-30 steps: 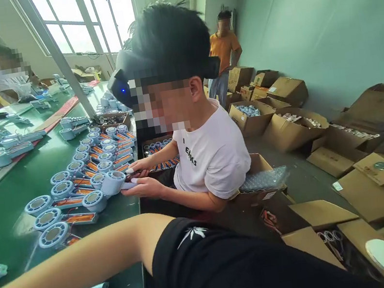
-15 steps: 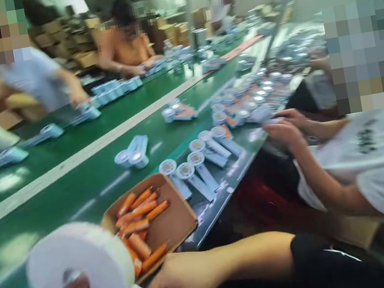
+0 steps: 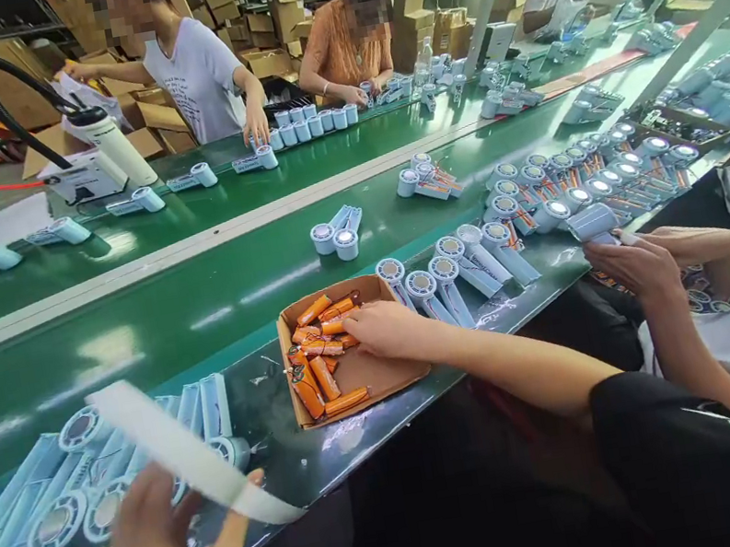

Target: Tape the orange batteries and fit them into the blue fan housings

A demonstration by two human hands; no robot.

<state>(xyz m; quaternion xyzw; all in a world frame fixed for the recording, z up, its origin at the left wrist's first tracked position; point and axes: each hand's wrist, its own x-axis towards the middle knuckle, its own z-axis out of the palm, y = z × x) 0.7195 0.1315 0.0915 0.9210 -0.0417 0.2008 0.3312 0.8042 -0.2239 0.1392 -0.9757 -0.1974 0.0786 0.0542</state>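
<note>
My left hand (image 3: 171, 539), at the lower left, grips a roll of white tape (image 3: 176, 445) seen edge-on, with a loose tail hanging toward the table edge. Part of its grip is hidden by the roll. My right hand (image 3: 385, 331) reaches into a shallow cardboard box (image 3: 380, 388), its fingers closed at the end of an orange battery (image 3: 338, 325). Several more orange batteries (image 3: 324, 383) with thin wires lie in the box. Behind my left hand are rows of light-blue plastic housings (image 3: 57, 526) with round heads and long handles.
More light-blue housings (image 3: 445, 274) lie right of the box, toward a co-worker's hands (image 3: 636, 265) holding one. A pair (image 3: 341, 235) sits on the green conveyor belt (image 3: 237, 304). Across it, people work beside a white machine with a black hose (image 3: 105, 140).
My right hand has let go of the tape end and moved into the battery box. The roll has turned from face-on to edge-on in my left hand. The view has shifted.
</note>
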